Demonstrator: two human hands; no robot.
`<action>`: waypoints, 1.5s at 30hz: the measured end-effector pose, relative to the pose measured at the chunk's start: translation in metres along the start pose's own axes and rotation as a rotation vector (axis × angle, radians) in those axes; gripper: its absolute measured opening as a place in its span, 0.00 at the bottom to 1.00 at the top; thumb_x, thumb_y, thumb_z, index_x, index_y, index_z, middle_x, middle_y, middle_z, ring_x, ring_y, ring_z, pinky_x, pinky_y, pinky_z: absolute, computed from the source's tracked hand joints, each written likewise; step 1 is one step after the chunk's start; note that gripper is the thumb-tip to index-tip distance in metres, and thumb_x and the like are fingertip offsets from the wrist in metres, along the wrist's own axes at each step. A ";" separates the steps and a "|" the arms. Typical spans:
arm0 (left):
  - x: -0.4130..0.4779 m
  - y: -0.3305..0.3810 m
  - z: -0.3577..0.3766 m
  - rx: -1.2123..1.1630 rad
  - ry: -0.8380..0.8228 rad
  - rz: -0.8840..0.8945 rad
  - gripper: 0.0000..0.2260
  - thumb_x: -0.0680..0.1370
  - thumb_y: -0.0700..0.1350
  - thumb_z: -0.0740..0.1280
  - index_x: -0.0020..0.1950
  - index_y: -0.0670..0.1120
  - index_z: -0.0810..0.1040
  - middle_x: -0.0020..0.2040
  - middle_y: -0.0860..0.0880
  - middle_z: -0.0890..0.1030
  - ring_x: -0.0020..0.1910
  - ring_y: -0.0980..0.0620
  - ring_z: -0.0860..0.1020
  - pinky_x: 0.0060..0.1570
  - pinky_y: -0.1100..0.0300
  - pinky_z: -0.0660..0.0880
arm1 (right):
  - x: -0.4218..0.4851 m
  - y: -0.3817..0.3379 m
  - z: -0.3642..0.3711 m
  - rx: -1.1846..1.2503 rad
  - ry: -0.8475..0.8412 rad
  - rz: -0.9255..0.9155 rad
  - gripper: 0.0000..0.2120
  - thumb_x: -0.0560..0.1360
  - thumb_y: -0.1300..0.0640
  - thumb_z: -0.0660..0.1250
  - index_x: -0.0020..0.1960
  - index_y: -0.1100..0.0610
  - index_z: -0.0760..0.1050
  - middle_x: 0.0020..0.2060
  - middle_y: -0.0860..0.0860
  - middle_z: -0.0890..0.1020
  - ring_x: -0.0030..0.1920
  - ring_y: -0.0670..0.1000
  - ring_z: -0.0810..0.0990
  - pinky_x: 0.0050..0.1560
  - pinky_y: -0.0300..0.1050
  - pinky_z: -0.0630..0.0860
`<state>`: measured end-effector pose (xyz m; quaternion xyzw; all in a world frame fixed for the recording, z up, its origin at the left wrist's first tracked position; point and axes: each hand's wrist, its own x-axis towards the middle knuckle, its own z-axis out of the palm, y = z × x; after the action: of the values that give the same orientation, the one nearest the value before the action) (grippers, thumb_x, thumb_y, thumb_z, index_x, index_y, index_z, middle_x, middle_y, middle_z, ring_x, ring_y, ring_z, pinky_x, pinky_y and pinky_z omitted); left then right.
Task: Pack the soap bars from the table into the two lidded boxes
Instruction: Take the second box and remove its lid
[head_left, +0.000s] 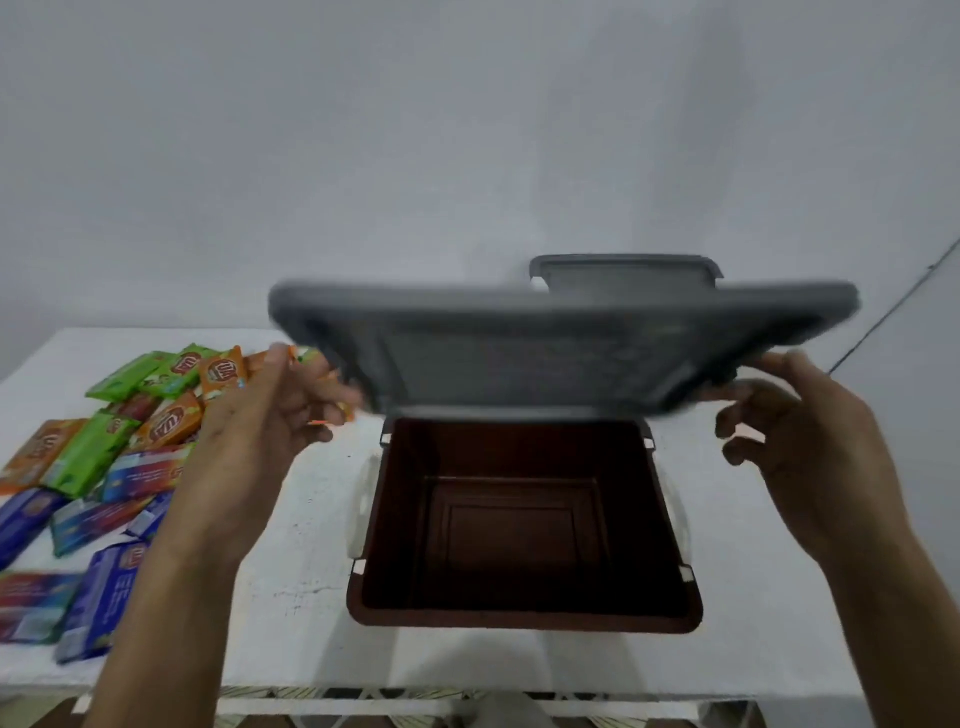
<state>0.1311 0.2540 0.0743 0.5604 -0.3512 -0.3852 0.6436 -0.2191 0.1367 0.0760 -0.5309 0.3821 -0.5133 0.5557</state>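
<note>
Your two hands hold a grey lid (561, 345) in the air above an open brown box (524, 618), the lid blurred and tilted so its underside faces you. Your left hand (260, 421) meets the lid's left edge, fingers curled toward it; the blur hides just how firmly they close on it. Your right hand (800, 436) has its fingertips on the lid's right edge, thumb beneath. The box stands on a white table (291, 623), its inside bare and dark, with white latches (363, 499) hanging at both sides. Behind the raised lid, against the wall, a second grey lid (623, 270) shows, likely on the other box, whose body is hidden. The soap bars (93, 467) lie in a loose heap on the table's left side, well apart from the box: green and orange packets farther back, blue ones nearer you.
</note>
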 end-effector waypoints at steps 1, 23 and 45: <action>0.005 0.003 0.003 0.010 -0.019 0.016 0.20 0.81 0.56 0.55 0.50 0.50 0.86 0.47 0.48 0.85 0.44 0.54 0.80 0.45 0.61 0.76 | 0.005 -0.002 0.000 -0.017 -0.005 -0.031 0.16 0.82 0.59 0.54 0.48 0.53 0.81 0.42 0.53 0.82 0.37 0.52 0.76 0.32 0.44 0.72; 0.122 -0.065 0.074 0.755 -0.114 0.088 0.20 0.77 0.59 0.65 0.66 0.54 0.69 0.67 0.51 0.75 0.57 0.54 0.76 0.54 0.59 0.72 | 0.096 0.082 -0.015 -0.964 0.085 -0.325 0.18 0.79 0.58 0.64 0.68 0.51 0.71 0.40 0.56 0.83 0.39 0.55 0.82 0.41 0.54 0.81; 0.040 -0.115 0.012 0.894 -0.025 -0.053 0.18 0.79 0.49 0.66 0.69 0.54 0.71 0.63 0.50 0.78 0.49 0.59 0.77 0.49 0.67 0.70 | 0.018 0.116 0.008 -0.642 -0.113 0.075 0.19 0.80 0.50 0.60 0.71 0.47 0.67 0.59 0.35 0.72 0.60 0.40 0.72 0.56 0.30 0.66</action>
<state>0.1271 0.2042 -0.0376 0.7877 -0.4764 -0.2188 0.3236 -0.1890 0.1101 -0.0345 -0.6922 0.5122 -0.3156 0.3987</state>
